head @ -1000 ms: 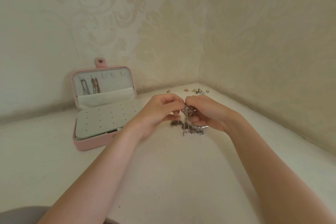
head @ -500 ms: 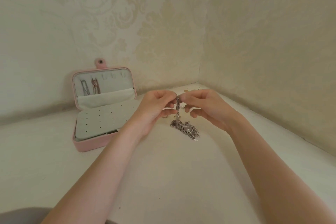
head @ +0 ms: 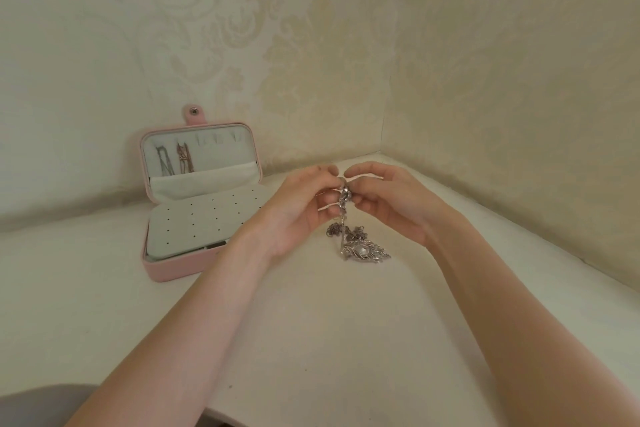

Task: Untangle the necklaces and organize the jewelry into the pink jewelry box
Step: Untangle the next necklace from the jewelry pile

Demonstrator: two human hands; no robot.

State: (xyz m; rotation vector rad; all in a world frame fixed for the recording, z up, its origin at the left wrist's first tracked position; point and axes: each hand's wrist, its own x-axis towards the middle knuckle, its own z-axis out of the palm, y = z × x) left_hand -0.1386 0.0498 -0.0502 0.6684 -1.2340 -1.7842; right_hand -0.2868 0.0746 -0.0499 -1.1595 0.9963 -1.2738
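Observation:
My left hand (head: 298,208) and my right hand (head: 391,201) meet above the white table, both pinching the upper end of a silver necklace (head: 346,198). Its chain hangs down to a bunched tangle, and a silver feather-shaped pendant (head: 365,251) lies on the table below. The pink jewelry box (head: 180,267) stands open at the left against the wall. Two necklaces (head: 175,163) hang inside its lid, one dark and one reddish. A white perforated panel (head: 204,222) fills its base.
The white table (head: 311,340) sits in a corner between two cream patterned walls. Its right edge runs along the right wall. A grey shape (head: 38,406) shows at the bottom left edge of view.
Both hands have risen a little with the necklace end, drawing the chain up. The pendant, first hidden among the bunched chain, now lies spread on the table. The small items in the corner are hidden behind my hands.

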